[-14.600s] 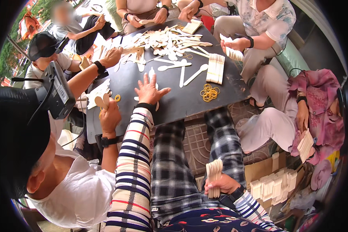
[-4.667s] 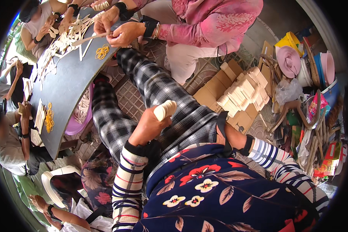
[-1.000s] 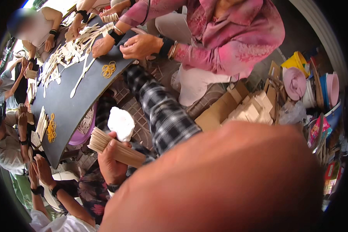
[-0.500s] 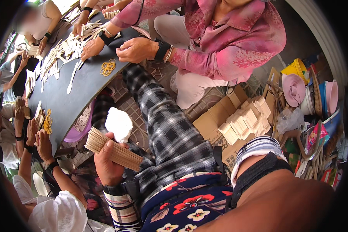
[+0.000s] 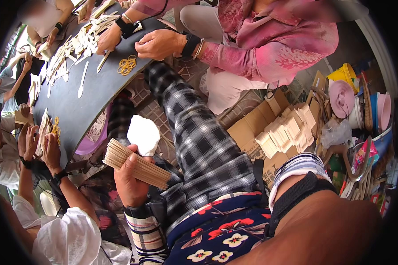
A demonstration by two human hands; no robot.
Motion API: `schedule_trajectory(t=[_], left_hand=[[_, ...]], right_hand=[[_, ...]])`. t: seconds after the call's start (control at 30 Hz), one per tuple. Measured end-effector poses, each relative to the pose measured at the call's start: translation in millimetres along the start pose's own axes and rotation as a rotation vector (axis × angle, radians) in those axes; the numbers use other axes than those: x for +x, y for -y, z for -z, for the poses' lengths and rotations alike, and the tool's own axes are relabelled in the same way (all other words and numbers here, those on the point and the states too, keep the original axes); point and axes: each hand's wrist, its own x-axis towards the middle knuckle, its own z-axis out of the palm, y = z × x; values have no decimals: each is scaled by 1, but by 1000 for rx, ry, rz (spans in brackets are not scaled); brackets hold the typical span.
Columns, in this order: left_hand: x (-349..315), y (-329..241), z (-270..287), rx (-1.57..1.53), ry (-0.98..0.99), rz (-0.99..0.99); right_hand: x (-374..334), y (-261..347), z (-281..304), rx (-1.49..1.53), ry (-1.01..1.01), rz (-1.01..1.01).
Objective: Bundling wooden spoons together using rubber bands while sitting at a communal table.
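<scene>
My left hand [image 5: 132, 183] is closed around a bundle of flat wooden sticks [image 5: 148, 170], thumb across the top, held over my lap. Just past the fingers is a white lump [image 5: 144, 134]; its material is unclear, and I cannot tell whether the fingers touch it. My right arm [image 5: 314, 221] comes in at the lower right with a black band and a striped cuff. The right hand itself does not show. Neat stacks of wooden pieces [image 5: 287, 132] lie on a flattened cardboard box [image 5: 247, 128], beyond that arm.
A dark table [image 5: 95, 84] at the left carries loose wooden cutlery [image 5: 82, 79] and yellow rubber bands [image 5: 127, 65]. A person in a pink shirt [image 5: 269, 48] and others work around it. A purple tub [image 5: 87, 148] sits beneath. Buckets [image 5: 342, 79] and tools stand at the right.
The view has shifted slightly, so my left hand and its bundle appear a little lower and to the right. The pink-shirted person's hand on the table has moved along the cutlery.
</scene>
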Motion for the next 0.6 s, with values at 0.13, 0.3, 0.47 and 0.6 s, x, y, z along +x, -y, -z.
schedule_trajectory(t=[0.13, 0.3, 0.47, 0.6], left_hand=[[0, 1, -1, 11, -17, 16], [-2, 5, -1, -55, -50, -6], [0, 6, -3, -23, -26, -2], [-3, 6, -3, 7, -27, -11]], right_hand=[[-4, 1, 1, 8, 9, -9], [-8, 6, 3, 17, 7, -30], [-13, 13, 8, 12, 13, -61], [-17, 18, 12, 12, 43, -77]])
